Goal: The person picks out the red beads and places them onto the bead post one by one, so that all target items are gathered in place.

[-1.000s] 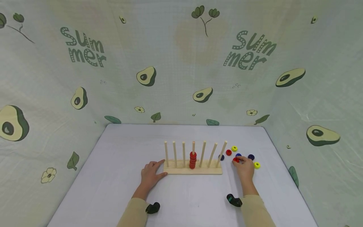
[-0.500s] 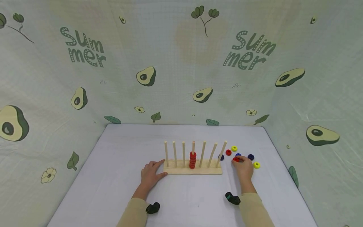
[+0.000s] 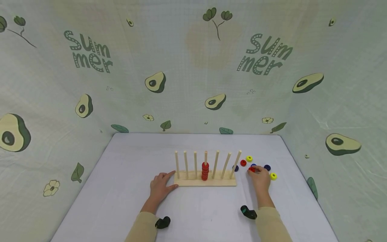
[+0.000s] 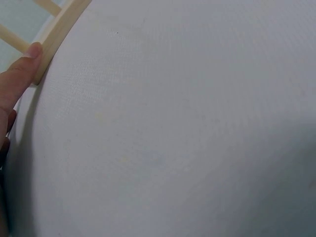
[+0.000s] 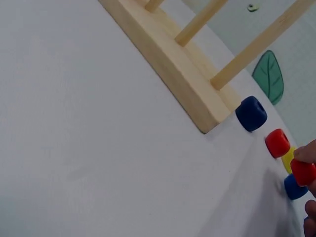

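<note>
A wooden peg stand [image 3: 217, 183] with a row of upright pegs sits mid-table; several red beads [image 3: 205, 171] are stacked on its middle peg. My left hand [image 3: 159, 187] holds the stand's left end between thumb and index finger. In the left wrist view its thumb [image 4: 22, 69] lies on the base near the corner. To the right of the stand, my right hand [image 3: 261, 178] pinches a red bead [image 5: 303, 172] between thumb and fingertips. That bead overlaps a blue bead [image 5: 295, 188] in the right wrist view.
Loose beads lie around my right hand: a dark blue bead [image 3: 236, 168] by the stand's right end, a red bead [image 3: 243, 163], a yellow bead [image 3: 249, 158], another dark blue bead [image 3: 267, 167] and another yellow bead [image 3: 273, 176]. A patterned cloth [image 3: 193, 67] encloses the white table [image 3: 136, 151].
</note>
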Demonstrator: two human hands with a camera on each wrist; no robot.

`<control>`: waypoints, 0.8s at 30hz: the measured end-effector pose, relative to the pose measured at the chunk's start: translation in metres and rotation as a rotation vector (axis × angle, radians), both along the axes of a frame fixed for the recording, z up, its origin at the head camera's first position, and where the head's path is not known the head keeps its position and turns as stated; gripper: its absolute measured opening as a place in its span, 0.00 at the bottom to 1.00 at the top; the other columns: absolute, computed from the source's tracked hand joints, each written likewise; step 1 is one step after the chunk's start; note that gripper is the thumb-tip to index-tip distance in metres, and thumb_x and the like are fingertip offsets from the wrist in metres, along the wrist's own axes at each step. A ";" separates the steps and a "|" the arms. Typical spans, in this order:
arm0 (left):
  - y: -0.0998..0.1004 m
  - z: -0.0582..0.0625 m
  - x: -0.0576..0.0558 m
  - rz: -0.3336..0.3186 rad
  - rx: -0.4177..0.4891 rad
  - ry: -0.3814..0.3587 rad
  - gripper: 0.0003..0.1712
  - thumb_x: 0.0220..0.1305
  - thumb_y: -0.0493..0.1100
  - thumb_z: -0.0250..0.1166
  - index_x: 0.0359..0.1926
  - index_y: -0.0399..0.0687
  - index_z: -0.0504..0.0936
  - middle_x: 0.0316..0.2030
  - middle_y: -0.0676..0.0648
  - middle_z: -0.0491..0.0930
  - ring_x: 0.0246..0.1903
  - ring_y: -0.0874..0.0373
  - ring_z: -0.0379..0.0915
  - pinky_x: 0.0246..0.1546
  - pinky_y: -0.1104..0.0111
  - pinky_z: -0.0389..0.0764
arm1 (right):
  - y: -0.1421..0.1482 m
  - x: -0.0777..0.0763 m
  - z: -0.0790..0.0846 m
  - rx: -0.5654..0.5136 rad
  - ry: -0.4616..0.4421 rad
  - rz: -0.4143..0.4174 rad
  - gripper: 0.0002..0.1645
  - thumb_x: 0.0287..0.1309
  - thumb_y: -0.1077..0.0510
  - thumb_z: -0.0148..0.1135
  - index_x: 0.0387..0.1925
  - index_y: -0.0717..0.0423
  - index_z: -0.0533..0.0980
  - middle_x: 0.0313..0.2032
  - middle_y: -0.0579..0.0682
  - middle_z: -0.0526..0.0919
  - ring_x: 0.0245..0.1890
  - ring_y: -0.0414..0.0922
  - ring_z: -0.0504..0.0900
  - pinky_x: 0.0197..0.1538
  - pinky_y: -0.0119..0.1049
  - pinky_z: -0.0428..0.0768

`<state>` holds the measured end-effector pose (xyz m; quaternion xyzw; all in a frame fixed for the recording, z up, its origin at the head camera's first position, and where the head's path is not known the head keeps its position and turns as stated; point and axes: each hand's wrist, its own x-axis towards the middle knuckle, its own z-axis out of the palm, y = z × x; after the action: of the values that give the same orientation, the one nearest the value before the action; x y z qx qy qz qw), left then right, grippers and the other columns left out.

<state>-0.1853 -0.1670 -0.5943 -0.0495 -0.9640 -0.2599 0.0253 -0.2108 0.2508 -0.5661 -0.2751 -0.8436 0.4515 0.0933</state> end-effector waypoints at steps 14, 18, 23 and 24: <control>0.001 0.002 0.003 0.002 0.026 0.002 0.37 0.54 0.60 0.71 0.65 0.59 0.74 0.49 0.45 0.72 0.43 0.51 0.66 0.40 0.57 0.62 | -0.014 0.012 0.044 -0.033 0.147 0.003 0.20 0.59 0.60 0.65 0.53 0.61 0.79 0.47 0.59 0.72 0.45 0.53 0.71 0.40 0.41 0.77; 0.001 0.002 0.004 -0.002 0.025 0.023 0.37 0.53 0.60 0.72 0.64 0.59 0.75 0.48 0.46 0.72 0.43 0.51 0.67 0.39 0.57 0.62 | -0.017 0.017 0.055 -0.044 0.191 0.005 0.19 0.60 0.60 0.65 0.53 0.61 0.78 0.49 0.58 0.72 0.46 0.53 0.73 0.40 0.37 0.79; 0.001 0.002 0.004 -0.014 0.019 0.049 0.37 0.53 0.60 0.72 0.64 0.58 0.76 0.47 0.45 0.73 0.42 0.50 0.67 0.38 0.57 0.63 | -0.019 0.023 0.071 -0.068 0.243 0.026 0.20 0.60 0.60 0.66 0.53 0.60 0.79 0.50 0.56 0.73 0.48 0.51 0.75 0.35 0.19 0.74; 0.001 0.002 0.003 -0.014 0.019 0.046 0.37 0.53 0.60 0.72 0.64 0.58 0.76 0.47 0.45 0.73 0.42 0.50 0.67 0.38 0.57 0.63 | -0.019 0.023 0.074 -0.075 0.253 0.032 0.20 0.60 0.60 0.66 0.54 0.61 0.79 0.50 0.56 0.73 0.48 0.51 0.75 0.34 0.18 0.73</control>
<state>-0.1818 -0.1665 -0.5919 -0.0618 -0.9603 -0.2682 0.0463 -0.1874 0.2315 -0.4917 -0.2057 -0.8119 0.5153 0.1816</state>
